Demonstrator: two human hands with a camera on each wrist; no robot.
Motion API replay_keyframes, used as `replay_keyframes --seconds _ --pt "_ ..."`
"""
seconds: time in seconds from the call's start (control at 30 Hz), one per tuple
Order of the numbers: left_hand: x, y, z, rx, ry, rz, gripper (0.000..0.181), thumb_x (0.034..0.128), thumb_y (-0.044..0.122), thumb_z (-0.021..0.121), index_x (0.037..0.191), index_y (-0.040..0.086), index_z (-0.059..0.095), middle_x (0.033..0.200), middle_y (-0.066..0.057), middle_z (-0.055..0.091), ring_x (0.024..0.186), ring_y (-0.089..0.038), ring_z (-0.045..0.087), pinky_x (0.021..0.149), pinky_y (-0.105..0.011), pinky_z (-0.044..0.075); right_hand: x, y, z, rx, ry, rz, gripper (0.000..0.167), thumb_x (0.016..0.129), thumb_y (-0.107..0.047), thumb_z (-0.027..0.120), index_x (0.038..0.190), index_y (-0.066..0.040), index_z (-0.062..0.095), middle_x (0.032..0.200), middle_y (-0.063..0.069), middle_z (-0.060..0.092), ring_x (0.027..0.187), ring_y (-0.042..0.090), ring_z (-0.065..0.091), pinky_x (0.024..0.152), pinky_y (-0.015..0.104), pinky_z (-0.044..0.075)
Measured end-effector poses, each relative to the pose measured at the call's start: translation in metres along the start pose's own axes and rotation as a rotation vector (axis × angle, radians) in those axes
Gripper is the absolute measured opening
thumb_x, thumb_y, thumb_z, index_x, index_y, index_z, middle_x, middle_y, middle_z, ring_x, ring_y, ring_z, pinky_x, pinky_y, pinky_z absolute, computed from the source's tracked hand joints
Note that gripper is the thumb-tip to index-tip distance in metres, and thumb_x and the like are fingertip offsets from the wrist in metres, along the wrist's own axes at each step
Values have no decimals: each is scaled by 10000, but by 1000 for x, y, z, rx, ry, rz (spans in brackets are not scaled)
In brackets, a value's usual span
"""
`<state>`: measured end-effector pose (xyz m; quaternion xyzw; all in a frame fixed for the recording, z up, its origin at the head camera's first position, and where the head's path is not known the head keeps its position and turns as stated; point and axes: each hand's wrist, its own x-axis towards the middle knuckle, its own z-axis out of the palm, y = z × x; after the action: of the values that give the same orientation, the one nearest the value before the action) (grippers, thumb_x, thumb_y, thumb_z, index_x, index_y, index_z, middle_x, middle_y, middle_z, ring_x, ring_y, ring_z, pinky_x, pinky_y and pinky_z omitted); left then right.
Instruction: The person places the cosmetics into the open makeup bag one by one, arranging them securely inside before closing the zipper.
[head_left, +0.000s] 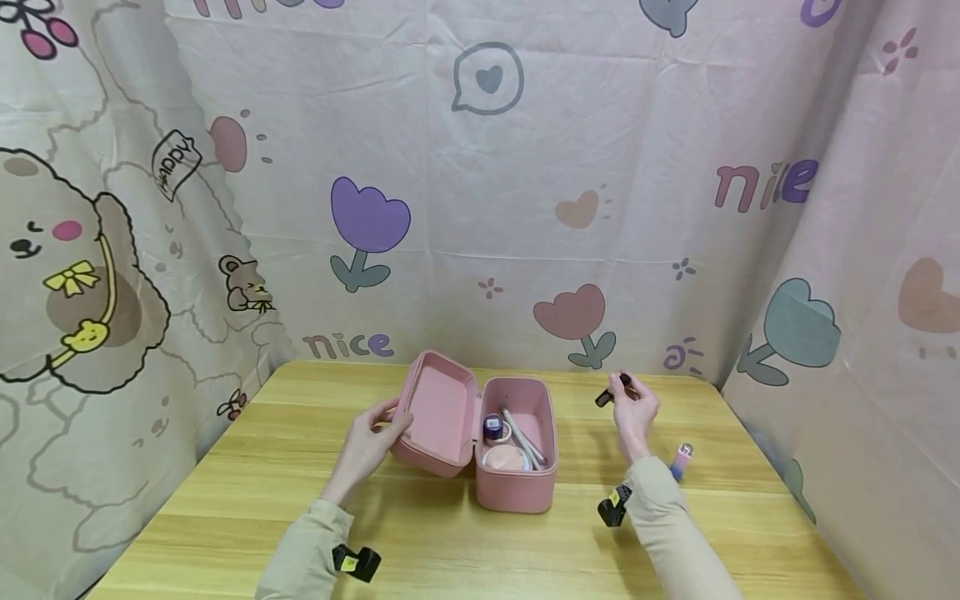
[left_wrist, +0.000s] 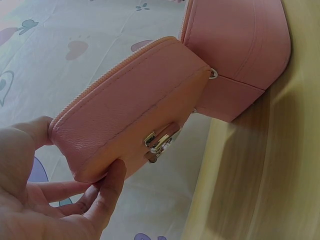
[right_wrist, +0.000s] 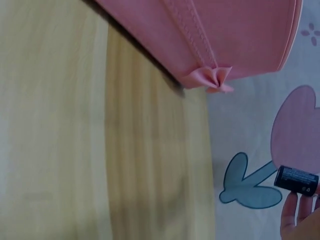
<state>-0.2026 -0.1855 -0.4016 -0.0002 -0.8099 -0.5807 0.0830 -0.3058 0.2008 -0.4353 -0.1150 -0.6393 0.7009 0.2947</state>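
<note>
There is one pink case (head_left: 516,492) and one black tube (head_left: 603,398). The left hand (head_left: 366,443) pinches the case's tilted lid (head_left: 444,404); the right hand (head_left: 636,412), raised, pinches the tube.

The right wrist view's edges cut off much of the right hand (right_wrist: 303,220) and the pink case (right_wrist: 240,32), while print (right_wrist: 299,176) on the black tube (right_wrist: 295,181) seems too small to read.
</note>
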Motion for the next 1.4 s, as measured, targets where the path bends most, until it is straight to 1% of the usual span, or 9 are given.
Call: replay_keyframes --seconds 0.13,0.5,0.63,0.7,0.9,1.1,1.23,1.3,1.4 --pt "0 0 0 -2 0 -4 560 977 228 654 1435 -51 494 1230 -269 661 846 -77 669 721 -172 526 0 -3 8 69 -49 -5 401 921 -99 725 1263 91 638 769 -168 643 688 -34 667 708 114 568" --pt "-1 2 -1 -5 3 -9 554 972 227 659 1431 -42 505 1229 -266 663 840 -72 664 718 -172 522 -3 -13 27 144 -137 -34 322 887 -60 754 1146 104 659 734 -131 667 649 4 684 658 179 598" --pt "0 2 -1 8 8 -5 552 970 227 660 1427 -42 509 1233 -268 665 851 -80 670 719 -171 521 -6 -16 36 191 -166 -44 326 879 2 742 1139 157 621 729 -108 673 617 12 686 639 186 599" --pt "0 1 0 12 10 -3 549 969 223 659 1424 -46 512 1231 -269 666 849 -77 670 718 -170 521 -7 -17 40 214 -188 -38 329 875 28 733 1143 169 604 728 -108 685 615 19 693 642 195 603" --pt "1 0 0 9 10 3 546 968 214 657 1421 -55 511 1216 -270 670 838 -76 666 716 -169 518 -11 -22 51 241 -257 -8 268 878 63 712 1115 128 607 726 -111 708 627 38 710 665 217 614" --pt "1 0 0 6 10 -1 551 969 213 656 1424 -57 503 1212 -270 672 836 -75 666 725 -167 519 -16 -26 60 283 -340 7 271 864 89 713 1099 152 593 758 -34 692 661 77 729 702 254 627" --pt "2 0 1 -6 11 -3 542 969 203 657 1421 -56 507 1209 -271 670 823 -65 659 722 -167 519 -17 -26 66 217 -408 1 282 859 83 723 1093 177 597 755 -45 670 661 71 726 706 245 624" --pt "1 0 1 -7 11 -3 544 969 204 658 1422 -55 506 1212 -270 669 824 -63 657 723 -168 518 -17 -26 68 128 -423 -26 281 855 52 744 1078 171 622 750 -48 683 655 47 714 695 226 619" --pt "1 0 0 -4 8 -1 548 970 215 657 1425 -52 506 1218 -267 668 830 -63 658 726 -169 519 -17 -26 71 -59 -424 -91 264 839 -27 791 1038 116 690 749 1 724 643 -11 661 660 173 575"
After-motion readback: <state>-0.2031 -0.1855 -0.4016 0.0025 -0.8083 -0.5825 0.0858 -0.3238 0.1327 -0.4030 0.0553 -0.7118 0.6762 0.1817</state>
